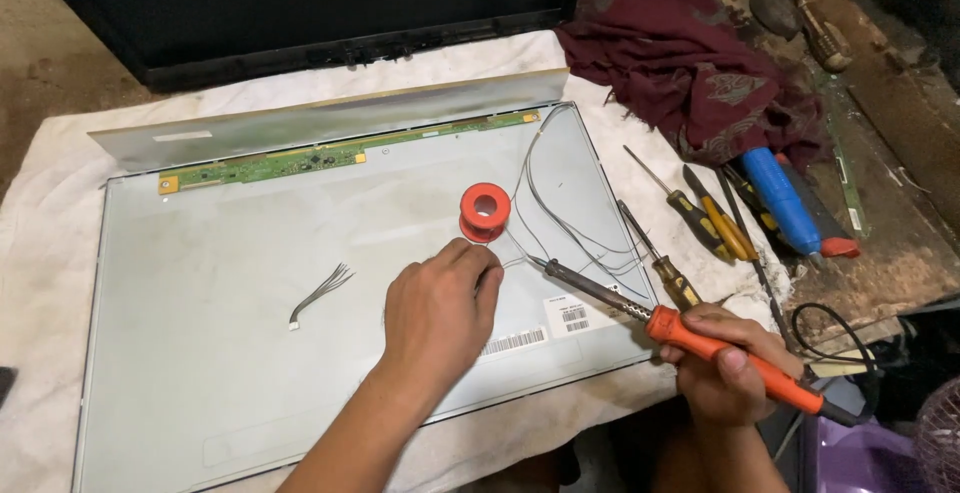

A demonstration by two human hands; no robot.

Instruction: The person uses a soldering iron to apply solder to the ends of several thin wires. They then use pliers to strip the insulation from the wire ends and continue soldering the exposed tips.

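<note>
grey display panel lying flat, white barcode labels near its front edge

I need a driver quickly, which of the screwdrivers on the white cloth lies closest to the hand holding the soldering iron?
The amber-handled screwdriver, its handle just above the right hand; the yellow-and-black-handled ones lie farther up.

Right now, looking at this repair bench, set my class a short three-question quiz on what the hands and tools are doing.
1. True or false: the right hand holds the orange-handled soldering iron.
2. Which lies nearest the left hand? A) red spool B) blue-handled tool C) maroon cloth
3. Fill in: the green circuit strip runs along the panel's ______ edge.

Key: 1 true. 2 A. 3 far (top). The iron's tip points toward the thin wires by the left hand's fingers.
</note>
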